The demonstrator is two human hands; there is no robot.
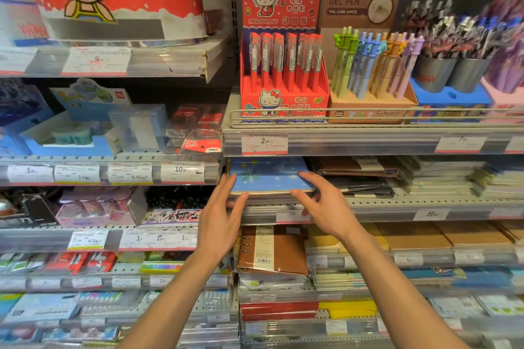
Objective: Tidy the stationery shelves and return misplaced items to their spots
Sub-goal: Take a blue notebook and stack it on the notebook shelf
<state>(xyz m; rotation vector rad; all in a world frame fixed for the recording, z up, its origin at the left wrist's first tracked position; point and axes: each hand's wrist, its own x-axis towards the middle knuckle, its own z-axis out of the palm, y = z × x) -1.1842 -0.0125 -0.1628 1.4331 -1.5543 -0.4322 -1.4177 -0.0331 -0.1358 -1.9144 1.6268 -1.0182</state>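
**A:** What is shown, and where is the item being handled?

**B:** A shop's stationery shelving is seen from a head-worn camera. A blue notebook (269, 176) with a flower print lies flat on top of a small stack at the left end of a perforated metal shelf (397, 201), just under a shelf of boxed pens (283, 65). It is framed by both hands. The left hand (221, 218) is placed at the near left corner, its fingers (231, 183) straight and slightly spread along the cover's edge. The right hand (326, 207) is laid at the near right corner, fingers (309, 178) extended and apart on top, thumb at the front edge. Nothing is gripped; the cover is only touched.

**A:** What could go wrong from here?

**B:** The notebook appears to overhang the shelf's front edge a little. If it is pushed unevenly, it could be skewed against the darker wrapped notebooks (360, 173) just to the right, or the stack beneath could be shifted with it. If the hands are withdrawn before it is seated, it might slide off towards the brown ring binder (272, 249) below. Whether this is its proper spot cannot be told.
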